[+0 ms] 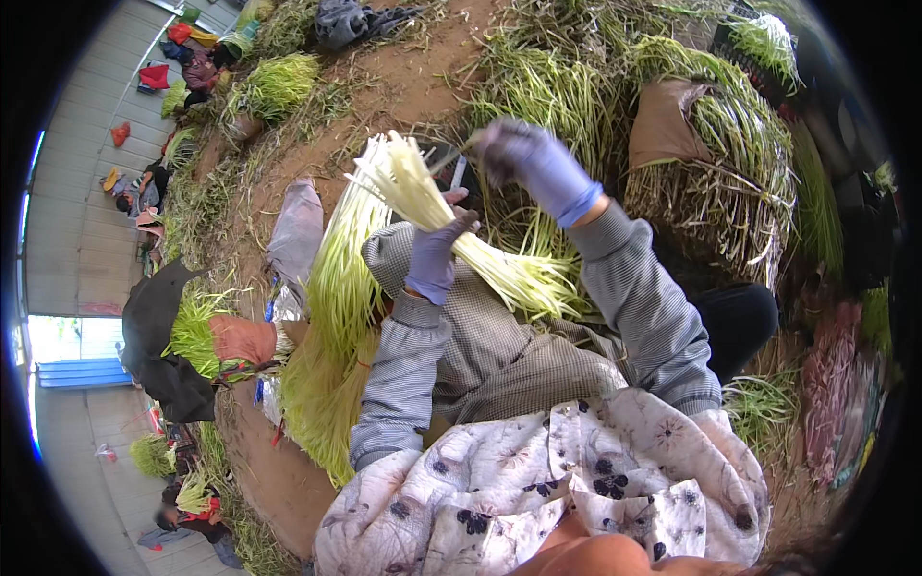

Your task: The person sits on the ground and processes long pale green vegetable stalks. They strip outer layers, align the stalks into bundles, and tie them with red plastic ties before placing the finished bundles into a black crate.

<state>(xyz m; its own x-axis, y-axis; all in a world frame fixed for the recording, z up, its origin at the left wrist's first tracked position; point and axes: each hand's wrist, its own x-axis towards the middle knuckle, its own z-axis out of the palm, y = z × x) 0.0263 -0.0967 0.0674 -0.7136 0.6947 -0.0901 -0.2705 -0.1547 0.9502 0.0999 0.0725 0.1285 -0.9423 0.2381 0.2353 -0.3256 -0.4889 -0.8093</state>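
My left hand [438, 252], in a purple glove with dark, soiled fingers, is closed around a bundle of long pale stalks [425, 194], perhaps garlic chives. Their white ends point up and left, and the yellow-green leaves spread over my lap. To its right my right hand [529, 162], gloved the same way, is raised and blurred; whether its fingers hold anything cannot be seen clearly. Beneath and left of the held bundle lies a larger pile of yellow-green stalks [342, 281]. A dark object with a light strip [459, 173] shows partly between the hands.
Loose green leaves [555, 93] cover the ground ahead. A large bundle in a brown wrap [666, 122] stands at the right. Cloth-wrapped greens [241, 338] and a black sheet [162, 331] lie at the left. Other people [198, 68] sit among heaps along the far left.
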